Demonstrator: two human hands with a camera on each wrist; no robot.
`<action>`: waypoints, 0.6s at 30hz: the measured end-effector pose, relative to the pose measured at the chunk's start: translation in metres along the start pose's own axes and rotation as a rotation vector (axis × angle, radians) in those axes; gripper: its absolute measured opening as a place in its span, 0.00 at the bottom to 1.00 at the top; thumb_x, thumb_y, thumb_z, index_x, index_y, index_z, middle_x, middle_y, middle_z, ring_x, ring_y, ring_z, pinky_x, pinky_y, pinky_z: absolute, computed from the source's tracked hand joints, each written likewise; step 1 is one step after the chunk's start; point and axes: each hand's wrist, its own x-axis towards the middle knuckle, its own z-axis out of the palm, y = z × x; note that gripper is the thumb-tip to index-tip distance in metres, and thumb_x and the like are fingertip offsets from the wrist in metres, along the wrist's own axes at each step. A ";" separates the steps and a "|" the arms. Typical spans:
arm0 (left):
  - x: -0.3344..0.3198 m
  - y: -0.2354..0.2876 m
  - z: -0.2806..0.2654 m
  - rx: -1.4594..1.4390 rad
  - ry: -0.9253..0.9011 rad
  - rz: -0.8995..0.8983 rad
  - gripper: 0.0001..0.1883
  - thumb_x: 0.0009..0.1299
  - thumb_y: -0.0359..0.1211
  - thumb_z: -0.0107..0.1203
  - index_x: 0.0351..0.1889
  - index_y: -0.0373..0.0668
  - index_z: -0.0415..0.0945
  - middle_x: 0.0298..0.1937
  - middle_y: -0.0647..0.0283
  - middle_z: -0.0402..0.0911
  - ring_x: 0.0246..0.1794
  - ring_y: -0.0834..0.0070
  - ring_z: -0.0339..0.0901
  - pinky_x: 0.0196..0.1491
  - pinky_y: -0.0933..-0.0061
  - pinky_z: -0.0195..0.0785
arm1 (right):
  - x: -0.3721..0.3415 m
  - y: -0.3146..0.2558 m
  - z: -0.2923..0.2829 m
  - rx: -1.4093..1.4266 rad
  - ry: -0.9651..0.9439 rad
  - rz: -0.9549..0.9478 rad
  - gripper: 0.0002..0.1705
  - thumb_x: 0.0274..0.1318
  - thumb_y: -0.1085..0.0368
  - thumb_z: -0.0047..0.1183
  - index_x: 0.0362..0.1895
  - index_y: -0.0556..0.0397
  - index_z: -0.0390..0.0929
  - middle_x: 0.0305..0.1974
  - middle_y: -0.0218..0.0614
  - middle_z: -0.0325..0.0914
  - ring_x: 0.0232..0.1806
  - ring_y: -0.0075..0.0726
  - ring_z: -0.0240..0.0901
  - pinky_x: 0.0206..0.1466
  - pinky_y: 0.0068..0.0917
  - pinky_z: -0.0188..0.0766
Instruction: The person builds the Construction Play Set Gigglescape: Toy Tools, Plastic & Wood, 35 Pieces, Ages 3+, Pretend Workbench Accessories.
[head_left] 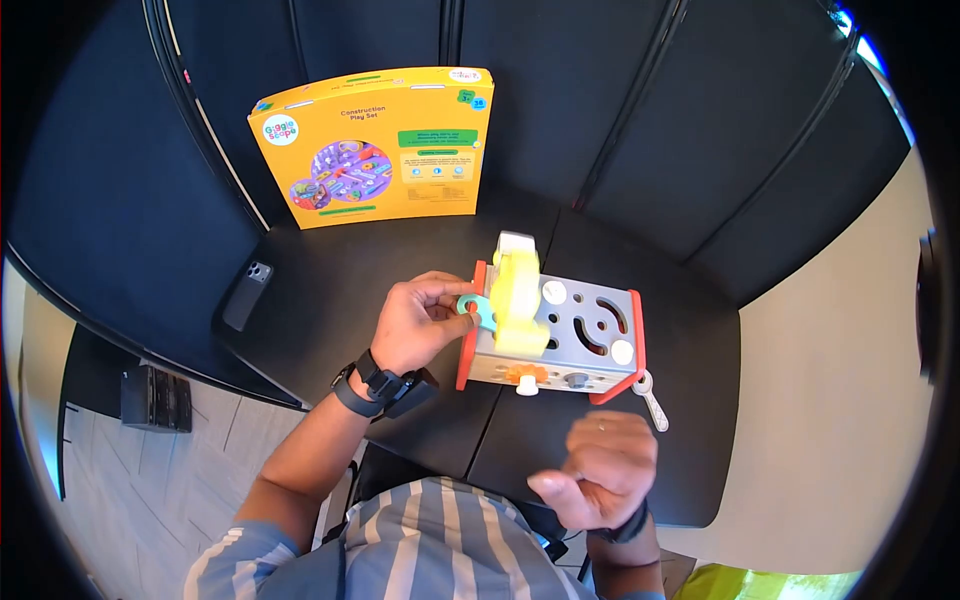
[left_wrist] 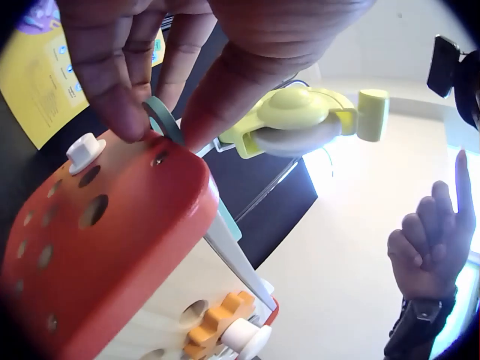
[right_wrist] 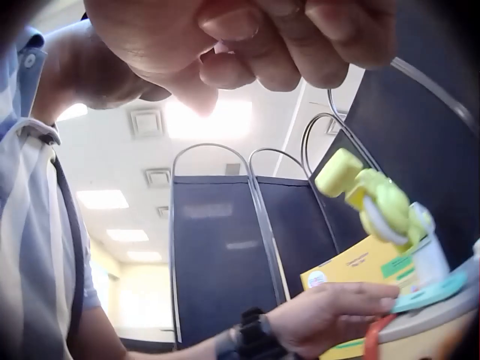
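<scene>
My left hand [head_left: 408, 322] pinches the ringed end of a teal strip with holes [head_left: 480, 311] between thumb and fingers. That strip lies over the red end board [left_wrist: 112, 225] of a toy workbench [head_left: 590, 290] with a grey top, and its far part passes beside a yellow-green plastic piece [head_left: 517, 300]. This piece stands up from the bench top, with a cylinder at its end in both wrist views. My right hand [head_left: 608, 465] is raised in front of the bench, fingers loosely curled, thumb out, holding nothing. An orange gear [left_wrist: 219, 322] with a white knob sits on the bench's front.
A yellow construction play set box [head_left: 375, 150] stands at the back of the black table [head_left: 340, 270]. To the left lies a phone [head_left: 247, 296]. A white toy wrench [head_left: 651, 402] is by the bench's right end. Dark panels [head_left: 540, 90] enclose the back.
</scene>
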 end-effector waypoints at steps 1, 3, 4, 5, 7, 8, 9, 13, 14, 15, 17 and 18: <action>-0.002 0.003 0.000 0.100 -0.009 0.016 0.19 0.72 0.17 0.68 0.62 0.30 0.86 0.59 0.63 0.84 0.50 0.78 0.87 0.55 0.76 0.84 | -0.006 0.000 -0.004 -0.039 0.045 0.016 0.38 0.56 0.52 0.82 0.10 0.45 0.63 0.11 0.28 0.59 0.10 0.34 0.54 0.19 0.33 0.47; -0.003 0.015 -0.004 0.169 -0.037 -0.008 0.22 0.72 0.21 0.71 0.65 0.32 0.85 0.59 0.62 0.84 0.48 0.77 0.86 0.55 0.74 0.84 | -0.011 0.007 -0.009 -0.129 0.138 0.042 0.37 0.56 0.54 0.82 0.10 0.46 0.65 0.11 0.29 0.60 0.10 0.35 0.55 0.19 0.33 0.48; -0.005 0.025 -0.005 0.263 -0.053 0.025 0.24 0.72 0.24 0.73 0.66 0.33 0.84 0.59 0.61 0.84 0.49 0.76 0.87 0.56 0.72 0.83 | -0.012 0.012 -0.010 -0.149 0.150 0.087 0.34 0.56 0.54 0.82 0.11 0.47 0.69 0.11 0.29 0.62 0.10 0.35 0.57 0.19 0.33 0.49; -0.004 0.033 -0.007 0.358 -0.068 0.067 0.27 0.71 0.27 0.74 0.68 0.34 0.82 0.60 0.59 0.84 0.51 0.74 0.87 0.57 0.71 0.83 | -0.013 0.016 -0.012 -0.173 0.167 0.125 0.31 0.56 0.55 0.82 0.12 0.48 0.72 0.11 0.29 0.63 0.10 0.35 0.58 0.19 0.33 0.50; -0.006 0.038 -0.012 0.422 -0.063 0.114 0.28 0.71 0.29 0.75 0.68 0.34 0.81 0.61 0.58 0.84 0.52 0.72 0.87 0.58 0.68 0.83 | -0.017 0.025 -0.022 -0.221 0.124 0.129 0.28 0.56 0.56 0.81 0.15 0.49 0.76 0.11 0.29 0.65 0.11 0.35 0.61 0.19 0.32 0.52; -0.009 0.040 -0.015 0.486 -0.056 0.149 0.29 0.71 0.31 0.75 0.69 0.35 0.81 0.62 0.56 0.84 0.54 0.70 0.88 0.59 0.66 0.82 | -0.020 0.028 -0.024 -0.261 0.074 0.141 0.25 0.57 0.57 0.81 0.17 0.50 0.80 0.11 0.29 0.67 0.11 0.35 0.63 0.19 0.32 0.53; -0.011 0.043 -0.019 0.485 -0.060 0.145 0.29 0.71 0.31 0.75 0.69 0.35 0.81 0.62 0.56 0.84 0.54 0.70 0.88 0.59 0.66 0.82 | -0.021 0.031 -0.024 -0.260 0.074 0.146 0.25 0.57 0.57 0.81 0.17 0.50 0.80 0.11 0.29 0.67 0.11 0.35 0.63 0.19 0.32 0.53; -0.010 0.041 -0.027 0.550 -0.115 0.175 0.26 0.74 0.31 0.73 0.69 0.34 0.81 0.63 0.55 0.84 0.55 0.70 0.88 0.56 0.69 0.82 | -0.021 0.045 -0.011 -0.308 -0.023 0.232 0.17 0.55 0.59 0.81 0.25 0.51 0.85 0.18 0.30 0.75 0.17 0.35 0.72 0.21 0.33 0.62; -0.009 0.038 -0.024 0.470 -0.116 0.143 0.25 0.76 0.31 0.72 0.68 0.33 0.81 0.60 0.56 0.85 0.52 0.72 0.88 0.54 0.72 0.81 | -0.018 0.052 -0.001 -0.316 0.004 0.164 0.15 0.55 0.59 0.81 0.27 0.51 0.86 0.21 0.31 0.78 0.20 0.36 0.75 0.23 0.33 0.65; -0.007 0.034 -0.020 0.391 -0.116 0.112 0.24 0.78 0.31 0.70 0.68 0.32 0.80 0.56 0.56 0.87 0.50 0.75 0.88 0.51 0.74 0.80 | -0.016 0.057 0.007 -0.325 0.032 0.094 0.14 0.55 0.59 0.80 0.30 0.51 0.87 0.25 0.32 0.80 0.24 0.37 0.77 0.26 0.34 0.69; -0.004 0.026 -0.009 0.296 -0.083 0.026 0.21 0.79 0.31 0.69 0.66 0.30 0.81 0.50 0.59 0.88 0.46 0.78 0.87 0.49 0.76 0.80 | -0.016 0.058 0.020 -0.352 -0.027 0.139 0.13 0.55 0.59 0.78 0.35 0.52 0.88 0.33 0.34 0.83 0.32 0.40 0.80 0.33 0.35 0.75; -0.003 0.022 -0.005 0.199 -0.039 -0.056 0.19 0.80 0.31 0.68 0.64 0.29 0.82 0.44 0.61 0.89 0.42 0.81 0.87 0.46 0.77 0.80 | -0.014 0.059 0.028 -0.319 -0.008 0.120 0.13 0.56 0.59 0.78 0.35 0.52 0.88 0.35 0.34 0.83 0.34 0.40 0.80 0.34 0.35 0.75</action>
